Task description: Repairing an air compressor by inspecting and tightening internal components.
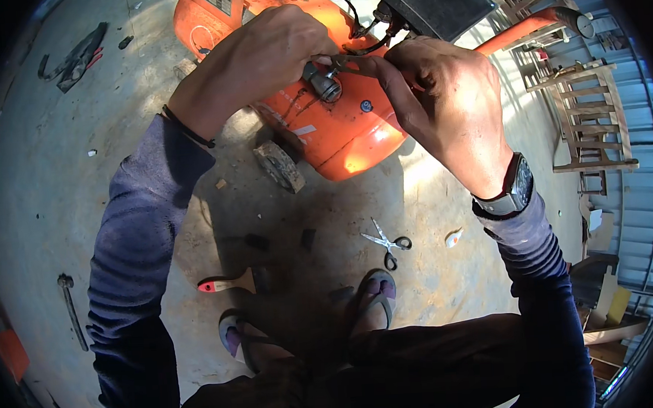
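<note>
An orange air compressor tank [352, 139] stands in front of me, with a grey metal fitting [325, 86] rising from its top. My left hand [265, 54] is closed over the fitting's upper end, its fingertips pinched there. From the other side my right hand [451, 95] reaches in, fingers curled and thumb stretched toward the same spot. The fingertips of both hands nearly meet above the fitting. What they pinch is small and mostly hidden by the fingers. A round bolt-like plug [366, 106] sits on the tank right of the fitting.
A black box [438, 4] and an orange handle [529, 31] adjoin the compressor; a wheel [279, 167] is at its left. Scissors [386, 241], a paintbrush [228, 283], a white bottle-like item [453, 237] and a long metal tool [72, 312] lie on the concrete floor. Wooden chairs [594, 116] stand right.
</note>
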The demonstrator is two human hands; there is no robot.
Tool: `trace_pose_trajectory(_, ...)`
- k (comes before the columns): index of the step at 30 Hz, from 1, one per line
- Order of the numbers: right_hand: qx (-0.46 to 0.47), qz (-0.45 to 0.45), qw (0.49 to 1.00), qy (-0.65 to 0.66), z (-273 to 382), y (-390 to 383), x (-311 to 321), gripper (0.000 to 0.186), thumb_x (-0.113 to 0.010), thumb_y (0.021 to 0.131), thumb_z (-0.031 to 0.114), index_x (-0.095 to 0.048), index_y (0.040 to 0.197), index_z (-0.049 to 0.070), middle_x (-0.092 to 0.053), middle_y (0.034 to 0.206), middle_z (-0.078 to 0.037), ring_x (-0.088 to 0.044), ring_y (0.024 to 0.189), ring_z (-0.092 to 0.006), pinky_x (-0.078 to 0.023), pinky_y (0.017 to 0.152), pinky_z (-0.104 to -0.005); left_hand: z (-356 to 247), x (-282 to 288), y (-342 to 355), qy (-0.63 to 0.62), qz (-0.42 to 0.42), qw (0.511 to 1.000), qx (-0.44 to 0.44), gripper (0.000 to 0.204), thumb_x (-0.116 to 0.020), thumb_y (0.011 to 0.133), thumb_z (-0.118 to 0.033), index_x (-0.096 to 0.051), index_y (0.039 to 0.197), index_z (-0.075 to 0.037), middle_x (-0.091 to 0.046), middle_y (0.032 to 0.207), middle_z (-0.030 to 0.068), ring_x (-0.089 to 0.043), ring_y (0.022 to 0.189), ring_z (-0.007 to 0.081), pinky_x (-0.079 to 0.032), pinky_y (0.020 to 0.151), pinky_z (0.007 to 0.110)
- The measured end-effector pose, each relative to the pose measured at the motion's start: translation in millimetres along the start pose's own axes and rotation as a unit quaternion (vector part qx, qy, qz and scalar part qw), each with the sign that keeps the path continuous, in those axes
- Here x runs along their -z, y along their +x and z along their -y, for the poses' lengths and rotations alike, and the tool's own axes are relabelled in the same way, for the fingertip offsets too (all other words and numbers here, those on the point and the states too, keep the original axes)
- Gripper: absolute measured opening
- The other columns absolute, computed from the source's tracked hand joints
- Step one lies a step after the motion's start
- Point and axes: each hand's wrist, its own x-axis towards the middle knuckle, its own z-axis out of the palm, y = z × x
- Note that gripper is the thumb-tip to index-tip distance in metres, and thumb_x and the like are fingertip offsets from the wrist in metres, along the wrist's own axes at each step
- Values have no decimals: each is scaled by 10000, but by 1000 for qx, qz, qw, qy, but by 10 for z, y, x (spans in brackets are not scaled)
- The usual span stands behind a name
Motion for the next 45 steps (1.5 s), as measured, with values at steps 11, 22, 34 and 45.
trace_pose_trajectory(11,-15,-296,845,445,-111,54,-595,243,-530,1039,124,-662,963,-66,-722,861,-154,-705,760,-186,-563,662,-317,0,-107,-43,-1,-57,998,-23,179,-590,814,30,-713,944,14,-702,857,141,-696,839,326,-553,748,418)
trace_pose_trajectory(22,-15,-146,968,205,-17,97,-415,361,-432,1094,135,-650,923,-96,-728,778,-136,-726,720,-187,-587,673,-295,111,-131,-25,-73,-72,994,-48,149,-581,784,82,-650,908,37,-669,836,144,-676,827,342,-547,748,418)
trace_pose_trajectory(34,-69,-278,846,449,191,128,-683,507,-384,1105,287,-576,767,-38,-564,592,-127,-632,600,-234,-575,656,-358,37,-143,-68,-104,-75,991,-34,184,-559,748,126,-619,906,53,-654,845,157,-668,827,346,-537,744,418)
trace_pose_trajectory(45,-54,-334,801,494,149,308,-823,583,-367,1096,375,-446,628,36,-424,535,-94,-437,465,-215,-404,476,-356,62,-198,-141,-50,-73,996,-7,255,-563,748,113,-683,958,30,-689,901,158,-689,881,345,-561,794,422)
